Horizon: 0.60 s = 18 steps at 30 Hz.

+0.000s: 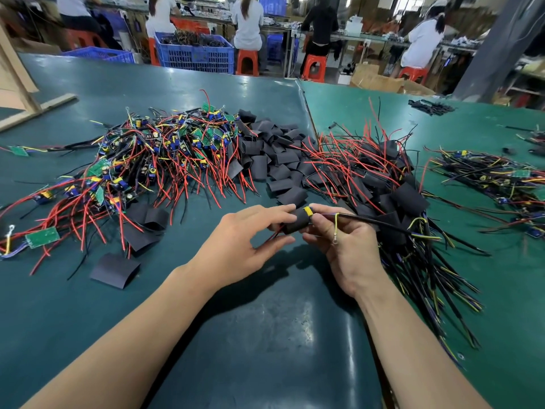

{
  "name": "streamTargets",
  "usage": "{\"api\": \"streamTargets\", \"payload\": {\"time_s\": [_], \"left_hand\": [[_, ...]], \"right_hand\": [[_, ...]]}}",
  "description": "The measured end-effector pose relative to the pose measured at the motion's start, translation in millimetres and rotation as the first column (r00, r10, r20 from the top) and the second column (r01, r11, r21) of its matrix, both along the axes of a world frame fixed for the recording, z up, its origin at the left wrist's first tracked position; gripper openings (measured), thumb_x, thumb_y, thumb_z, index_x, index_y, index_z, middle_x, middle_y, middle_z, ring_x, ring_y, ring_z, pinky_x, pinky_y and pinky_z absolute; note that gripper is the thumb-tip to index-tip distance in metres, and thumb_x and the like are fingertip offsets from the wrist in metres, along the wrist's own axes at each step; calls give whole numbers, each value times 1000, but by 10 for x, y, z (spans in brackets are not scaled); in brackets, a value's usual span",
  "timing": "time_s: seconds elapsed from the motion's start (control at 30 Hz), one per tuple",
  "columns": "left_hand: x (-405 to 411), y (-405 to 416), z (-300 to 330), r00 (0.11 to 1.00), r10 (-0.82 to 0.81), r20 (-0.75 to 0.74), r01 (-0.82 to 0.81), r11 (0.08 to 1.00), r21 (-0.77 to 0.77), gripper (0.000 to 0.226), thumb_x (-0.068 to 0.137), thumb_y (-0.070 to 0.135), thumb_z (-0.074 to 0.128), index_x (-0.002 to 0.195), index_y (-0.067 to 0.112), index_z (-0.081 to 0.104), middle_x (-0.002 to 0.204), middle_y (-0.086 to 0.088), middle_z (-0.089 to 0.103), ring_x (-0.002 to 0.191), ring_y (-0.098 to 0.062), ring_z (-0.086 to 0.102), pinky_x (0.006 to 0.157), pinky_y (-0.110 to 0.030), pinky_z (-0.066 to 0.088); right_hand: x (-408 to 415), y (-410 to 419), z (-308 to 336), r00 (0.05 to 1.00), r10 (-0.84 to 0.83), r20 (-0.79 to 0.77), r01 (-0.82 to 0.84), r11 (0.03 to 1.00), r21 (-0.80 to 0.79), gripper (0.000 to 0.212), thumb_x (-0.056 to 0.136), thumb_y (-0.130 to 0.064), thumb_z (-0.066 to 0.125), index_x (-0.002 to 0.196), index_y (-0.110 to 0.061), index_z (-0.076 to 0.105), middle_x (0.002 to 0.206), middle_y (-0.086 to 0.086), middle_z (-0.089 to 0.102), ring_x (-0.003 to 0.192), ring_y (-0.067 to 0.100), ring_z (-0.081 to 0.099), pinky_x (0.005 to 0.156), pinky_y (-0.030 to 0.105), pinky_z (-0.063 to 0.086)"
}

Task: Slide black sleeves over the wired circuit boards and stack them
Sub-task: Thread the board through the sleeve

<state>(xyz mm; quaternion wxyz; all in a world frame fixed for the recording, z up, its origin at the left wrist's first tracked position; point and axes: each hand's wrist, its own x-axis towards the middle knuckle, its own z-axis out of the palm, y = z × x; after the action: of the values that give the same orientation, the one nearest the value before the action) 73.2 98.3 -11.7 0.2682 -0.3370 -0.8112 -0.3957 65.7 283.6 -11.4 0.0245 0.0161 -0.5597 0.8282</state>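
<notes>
The left hand (247,234) pinches the black sleeve (296,223) steady; the right hand (342,240) grips the board's wires (yellow part (308,211) protruding), apparently to feed it through.

A wide green table (88,290) fills the foreground, light glinting off its surface. Beyond it, people sit on orange stools (247,62) at long workbenches (368,36). Blue plastic crates (194,54) and cardboard boxes (374,79) stand on the floor. A grey pillar (495,45) rises at right.
</notes>
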Motion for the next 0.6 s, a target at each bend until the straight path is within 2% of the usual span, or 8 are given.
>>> {"api": "streamTargets", "payload": {"time_s": [0.07, 0.17, 0.3, 0.43, 0.53, 0.6], "left_hand": [[1, -2, -9, 999, -31, 13, 32, 999, -28, 36, 82, 9, 77, 117, 6, 68, 115, 13, 62, 101, -18, 69, 94, -28, 52], [-30, -29, -33, 999, -42, 21, 42, 999, -11, 32, 82, 6, 76, 114, 4, 70, 120, 2, 67, 97, -13, 70, 92, -28, 53], [-59, -34, -66, 1000, 8, -3, -8, 1000, 16, 28, 82, 5, 75, 110, 3, 73, 116, -1, 69, 93, -15, 70, 87, -31, 55], [-73, -33, -85, 999, 15, -42, -14, 1000, 6, 26, 81, 3, 76, 106, 1, 74, 109, 0, 71, 86, -18, 68, 80, -32, 55], [-67, 12, -98, 997, -9, -80, 9, 1000, -6, 29, 79, 9, 77, 105, -2, 73, 109, -6, 72, 83, -24, 68, 79, -34, 56], [-66, 40, -106, 995, -18, -95, 18, 1000, 7, 30, 79, 11, 76, 105, -3, 73, 109, -9, 73, 81, -24, 67, 78, -35, 56]], "right_hand": [[-7, 15, 14, 999, -48, 18, 49, 999, -17, 10, 83, 5, 65, 86, -4, 69, 69, 5, 71, 58, 14, 67, 57, 21, 55], [1, 29, 32, 999, -31, 28, 30, 999, 29, 9, 80, 2, 69, 80, -7, 68, 68, 6, 70, 59, 16, 68, 56, 23, 54], [-5, 24, 39, 999, -12, 48, 12, 1000, -1, 11, 81, 0, 70, 76, -8, 70, 70, 9, 70, 62, 19, 68, 57, 24, 55], [2, 19, 58, 996, 34, 88, -31, 999, -36, 5, 75, -10, 73, 70, -12, 74, 69, 11, 70, 59, 19, 67, 55, 24, 55], [-1, 15, 50, 992, 42, 119, -40, 999, -19, 15, 83, -6, 70, 70, -12, 74, 72, 10, 71, 59, 17, 67, 53, 24, 55], [-3, 17, 55, 987, 48, 151, -40, 998, -51, 8, 82, -7, 70, 75, -10, 70, 73, 8, 71, 59, 15, 66, 53, 24, 55]]}}
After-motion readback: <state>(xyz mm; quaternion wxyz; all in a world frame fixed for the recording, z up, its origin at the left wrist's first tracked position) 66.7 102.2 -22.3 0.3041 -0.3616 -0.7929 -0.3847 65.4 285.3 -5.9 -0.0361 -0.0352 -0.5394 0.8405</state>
